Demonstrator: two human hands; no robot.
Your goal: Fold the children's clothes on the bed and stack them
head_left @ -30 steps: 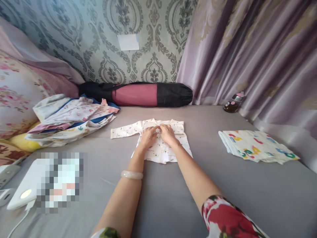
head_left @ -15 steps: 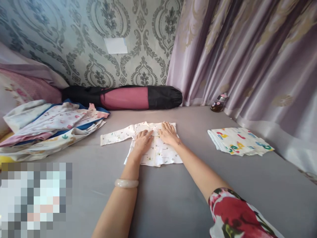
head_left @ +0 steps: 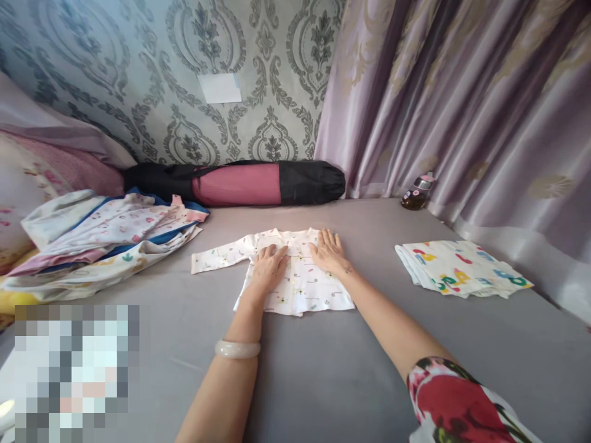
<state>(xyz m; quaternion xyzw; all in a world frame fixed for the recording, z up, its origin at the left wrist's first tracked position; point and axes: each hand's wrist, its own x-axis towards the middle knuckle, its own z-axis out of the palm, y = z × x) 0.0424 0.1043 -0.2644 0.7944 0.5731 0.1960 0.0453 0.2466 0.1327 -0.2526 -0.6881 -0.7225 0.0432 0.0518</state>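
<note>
A small white baby shirt [head_left: 300,286] with a fine coloured print lies spread on the grey sheet [head_left: 351,381], its hem toward me. One sleeve [head_left: 219,255] stretches out to the left; on the right side no sleeve shows. My left hand [head_left: 269,269] rests on the upper left of the chest, fingers extended. Flat on the upper right edge, by the shoulder, lies my right hand [head_left: 329,251] with its fingers stretched forward. Both palms press on the cloth and neither grips it.
On the left is a loose pile of baby clothes [head_left: 115,234]. A folded white cloth with colourful print [head_left: 466,267] lies at the right. Along the wall runs a black and pink rolled bag [head_left: 235,184]. A small bottle [head_left: 417,194] stands by the curtain [head_left: 392,104].
My right hand has slid outward to the right over the shirt, toward its shoulder edge. My left hand stays at nearly the same place on the chest. The view has shifted slightly.
</note>
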